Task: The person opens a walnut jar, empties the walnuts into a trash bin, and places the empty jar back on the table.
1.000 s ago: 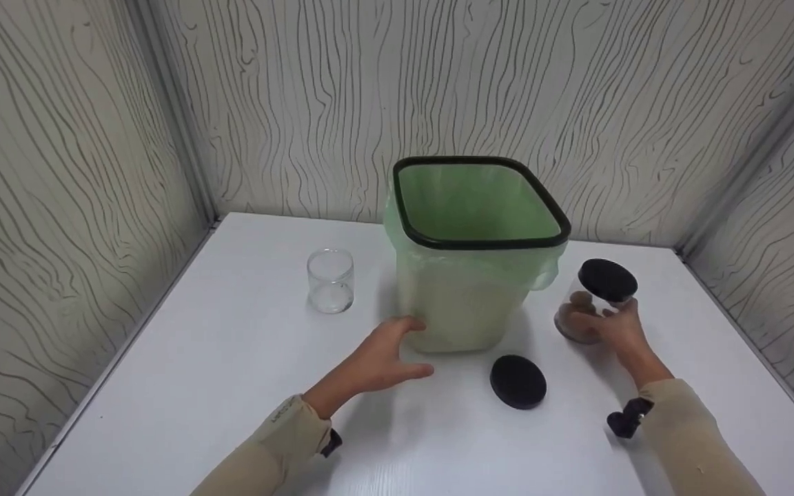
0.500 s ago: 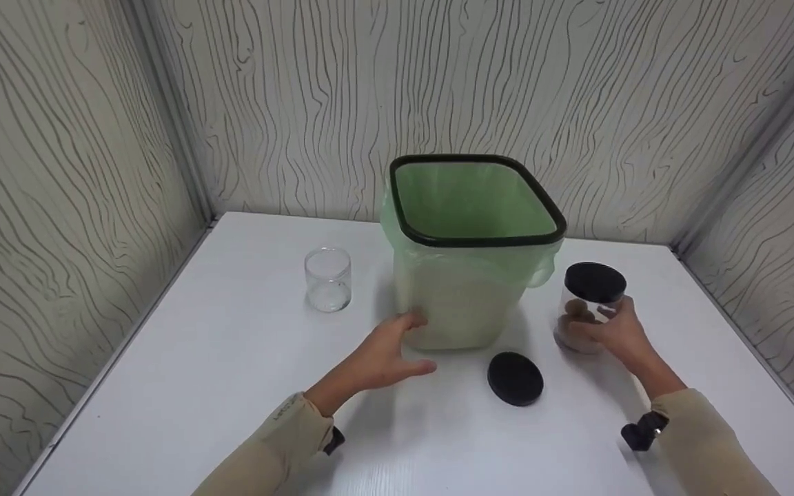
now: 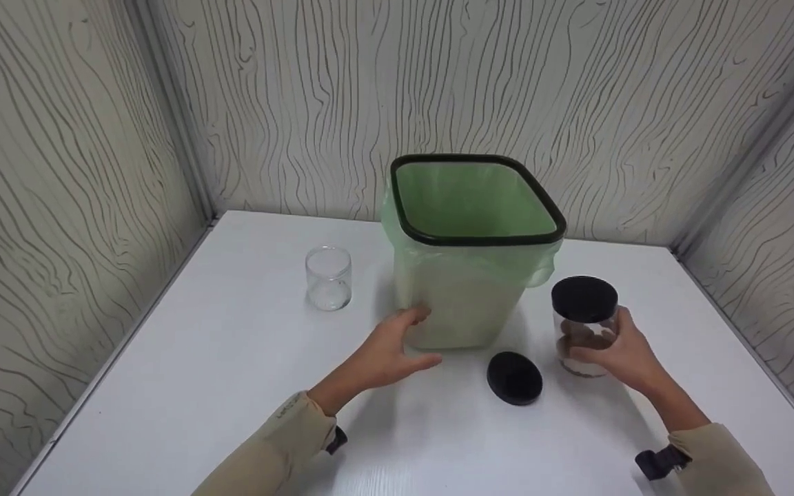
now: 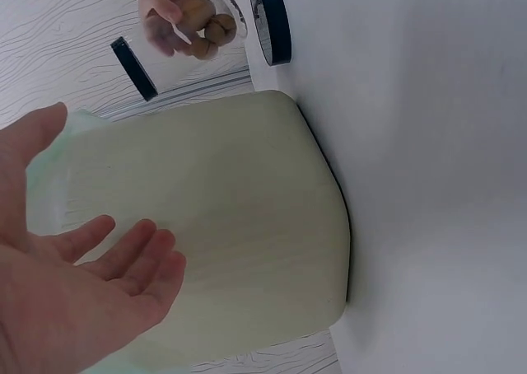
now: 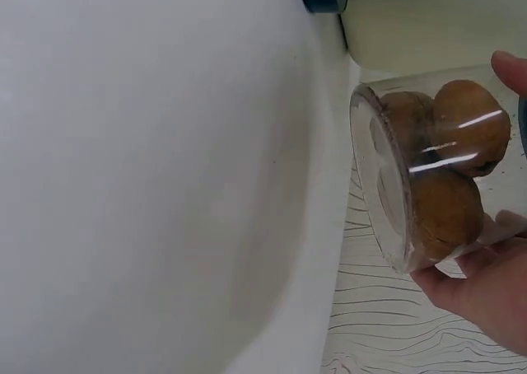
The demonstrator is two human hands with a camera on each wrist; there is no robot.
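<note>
My right hand (image 3: pixel 628 353) grips a clear jar (image 5: pixel 494 191) with a black lid (image 3: pixel 584 299), right of the bin. Several brown, round, walnut-like things (image 5: pixel 471 127) sit inside it. The jar stands nearly upright in the head view and looks raised off the table. Fingers and thumb wrap its side. My left hand (image 3: pixel 384 353) is held with thumb and fingers apart at the front left of a bin (image 3: pixel 452 303) with a green liner bag; it holds nothing. Whether its fingertips touch the bin, I cannot tell. A loose black lid (image 3: pixel 515 378) lies in front of the bin.
An uncovered clear glass jar (image 3: pixel 329 279) stands left of the bin on the white table (image 3: pixel 218 358). Behind the table rises a wood-grain panel (image 3: pixel 300 103), with more panels on both sides. The bin's black rim (image 3: pixel 486 241) faces up.
My right hand has brought the lidded jar nearer and a little left, and the jar has gone from tilted to nearly upright. My left hand has hardly moved.
</note>
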